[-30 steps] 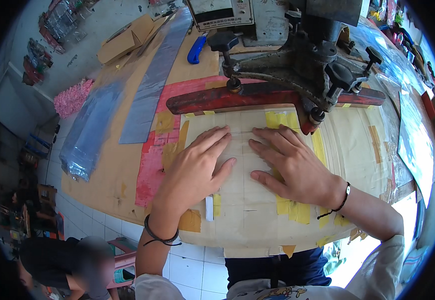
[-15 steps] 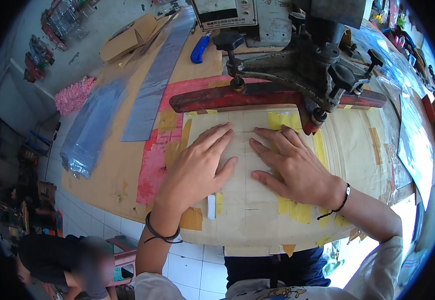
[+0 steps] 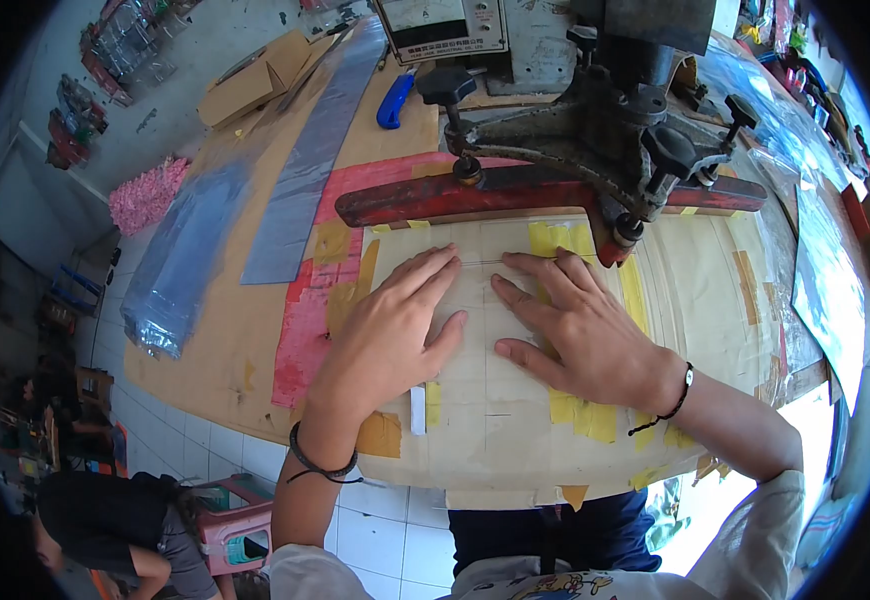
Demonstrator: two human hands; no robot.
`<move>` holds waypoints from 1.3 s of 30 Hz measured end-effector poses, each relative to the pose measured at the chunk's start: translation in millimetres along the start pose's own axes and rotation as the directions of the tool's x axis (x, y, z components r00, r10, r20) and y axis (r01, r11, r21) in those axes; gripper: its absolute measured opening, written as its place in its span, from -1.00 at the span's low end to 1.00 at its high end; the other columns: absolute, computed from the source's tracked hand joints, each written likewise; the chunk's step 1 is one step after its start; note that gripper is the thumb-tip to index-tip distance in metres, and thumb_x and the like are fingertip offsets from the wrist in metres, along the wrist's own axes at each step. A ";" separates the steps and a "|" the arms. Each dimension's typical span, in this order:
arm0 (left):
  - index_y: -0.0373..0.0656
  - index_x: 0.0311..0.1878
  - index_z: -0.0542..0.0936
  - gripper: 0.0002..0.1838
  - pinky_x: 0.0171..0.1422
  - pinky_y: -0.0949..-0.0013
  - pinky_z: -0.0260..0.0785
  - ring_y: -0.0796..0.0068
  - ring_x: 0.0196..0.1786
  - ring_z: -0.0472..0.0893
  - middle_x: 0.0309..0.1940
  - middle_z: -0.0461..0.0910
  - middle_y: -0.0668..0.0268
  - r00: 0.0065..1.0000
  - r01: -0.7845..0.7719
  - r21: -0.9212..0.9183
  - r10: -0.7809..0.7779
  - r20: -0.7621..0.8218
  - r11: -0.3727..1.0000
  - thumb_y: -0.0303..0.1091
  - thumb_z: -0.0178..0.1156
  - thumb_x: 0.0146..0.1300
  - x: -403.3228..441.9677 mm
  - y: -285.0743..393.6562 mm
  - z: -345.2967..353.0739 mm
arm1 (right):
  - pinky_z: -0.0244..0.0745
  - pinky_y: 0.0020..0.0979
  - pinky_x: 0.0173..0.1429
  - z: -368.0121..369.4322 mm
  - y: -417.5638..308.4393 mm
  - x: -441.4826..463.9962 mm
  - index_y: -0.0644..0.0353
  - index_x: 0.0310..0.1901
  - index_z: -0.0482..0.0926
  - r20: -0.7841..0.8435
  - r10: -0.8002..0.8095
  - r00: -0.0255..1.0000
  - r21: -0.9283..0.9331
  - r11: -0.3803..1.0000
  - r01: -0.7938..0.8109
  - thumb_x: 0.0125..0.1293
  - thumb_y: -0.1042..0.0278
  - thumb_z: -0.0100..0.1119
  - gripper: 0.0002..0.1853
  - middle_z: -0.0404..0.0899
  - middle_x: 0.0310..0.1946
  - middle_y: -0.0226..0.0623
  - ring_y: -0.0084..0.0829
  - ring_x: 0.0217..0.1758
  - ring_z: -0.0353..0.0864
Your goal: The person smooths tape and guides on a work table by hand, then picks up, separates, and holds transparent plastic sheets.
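Observation:
My left hand [image 3: 390, 325] lies flat, fingers stretched forward and thumb out to the side, on a beige work board [image 3: 495, 440] with pencil lines and strips of yellow tape. To its right my right hand [image 3: 590, 330] is spread on the same board, partly over a yellow tape patch [image 3: 560, 238]. Both palms face down and hold nothing I can make out; whether a clear sheet lies under them I cannot tell. Beyond my fingertips runs the red bar [image 3: 405, 200] of a press, fixed to a dark metal bracket [image 3: 545, 135]. A small white strip [image 3: 418, 410] sits below my left hand.
On the left of the table are folded clear plastic sheets [image 3: 185, 250], a long bluish plastic strip [image 3: 305, 190] and a cardboard box [image 3: 255, 80]. A blue cutter [image 3: 395, 100] lies near the press. Another person [image 3: 105, 520] bends beside a pink stool [image 3: 230, 525] at lower left.
My hands stay flat in nearly the same place on the board. The view has shifted slightly. The other person at lower left has moved left and lower, showing more of the stool.

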State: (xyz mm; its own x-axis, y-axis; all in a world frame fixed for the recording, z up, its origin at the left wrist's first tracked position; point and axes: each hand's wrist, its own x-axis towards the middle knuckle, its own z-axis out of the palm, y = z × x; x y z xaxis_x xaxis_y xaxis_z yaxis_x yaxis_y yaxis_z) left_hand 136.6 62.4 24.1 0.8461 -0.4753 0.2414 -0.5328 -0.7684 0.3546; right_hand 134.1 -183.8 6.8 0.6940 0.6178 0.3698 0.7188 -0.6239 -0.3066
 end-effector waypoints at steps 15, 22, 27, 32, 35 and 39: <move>-0.39 0.36 0.54 -0.46 0.50 0.12 0.44 0.00 0.41 0.55 0.43 0.51 -0.01 1.000 0.028 -0.008 -0.028 0.013 1.000 -0.24 0.22 0.43 0.9 0.3 0.0 | 0.28 -0.08 0.56 0.4 -0.3 0.2 0.32 0.36 0.57 0.011 0.024 1.000 0.025 0.999 -0.025 0.48 -0.01 0.27 -0.39 0.41 0.42 -0.01 0.02 0.41 0.35; -0.39 0.36 0.55 -0.46 0.50 0.13 0.44 0.01 0.42 0.54 0.44 0.51 0.00 1.000 0.029 0.003 -0.029 0.012 1.000 -0.24 0.22 0.43 0.7 1.3 -1.2 | 0.27 -0.08 0.57 0.3 -0.3 0.3 0.33 0.37 0.56 0.003 0.014 1.000 0.023 1.000 -0.014 0.49 0.01 0.26 -0.39 0.40 0.42 -0.01 0.01 0.43 0.34; -0.38 0.36 0.55 -0.46 0.51 0.13 0.43 0.02 0.44 0.53 0.43 0.51 0.01 1.000 0.023 0.009 -0.023 0.006 1.000 -0.24 0.22 0.43 0.6 0.7 -0.1 | 0.26 -0.08 0.58 1.8 0.4 0.0 0.34 0.36 0.56 -0.007 0.008 1.000 0.029 1.000 -0.007 0.49 0.01 0.25 -0.39 0.41 0.41 -0.01 0.01 0.42 0.35; -0.38 0.36 0.56 -0.46 0.52 0.13 0.42 0.02 0.44 0.53 0.44 0.51 0.01 1.000 0.018 0.015 -0.018 0.004 1.000 -0.24 0.22 0.43 0.7 -0.5 1.2 | 0.25 -0.08 0.58 1.2 1.4 0.3 0.34 0.36 0.56 -0.006 0.000 1.000 0.018 1.000 0.000 0.49 0.01 0.25 -0.39 0.41 0.41 -0.02 0.01 0.43 0.35; -0.38 0.36 0.56 -0.46 0.51 0.13 0.42 0.01 0.44 0.53 0.43 0.51 0.01 1.000 0.019 0.020 -0.019 0.007 1.000 -0.24 0.22 0.43 0.5 -0.3 0.3 | 0.25 -0.08 0.58 1.0 0.5 0.8 0.33 0.35 0.57 -0.008 0.008 1.000 0.034 0.999 -0.008 0.49 0.01 0.24 -0.40 0.41 0.41 -0.02 0.01 0.43 0.34; -0.38 0.36 0.56 -0.47 0.50 0.12 0.43 0.01 0.43 0.54 0.43 0.52 0.00 1.000 0.018 0.012 -0.018 0.002 1.000 -0.25 0.22 0.42 1.0 0.0 0.2 | 0.26 -0.07 0.58 1.1 1.1 0.7 0.34 0.35 0.56 -0.003 0.008 1.000 0.039 0.999 -0.008 0.49 0.01 0.25 -0.40 0.41 0.41 -0.02 0.01 0.43 0.35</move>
State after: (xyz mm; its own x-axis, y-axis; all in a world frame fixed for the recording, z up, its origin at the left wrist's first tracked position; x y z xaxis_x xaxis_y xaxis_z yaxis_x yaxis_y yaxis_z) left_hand 137.5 61.8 24.1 0.8557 -0.4619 0.2334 -0.5171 -0.7820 0.3481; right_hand 135.3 -183.5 5.7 0.6998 0.6113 0.3696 0.7142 -0.6099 -0.3434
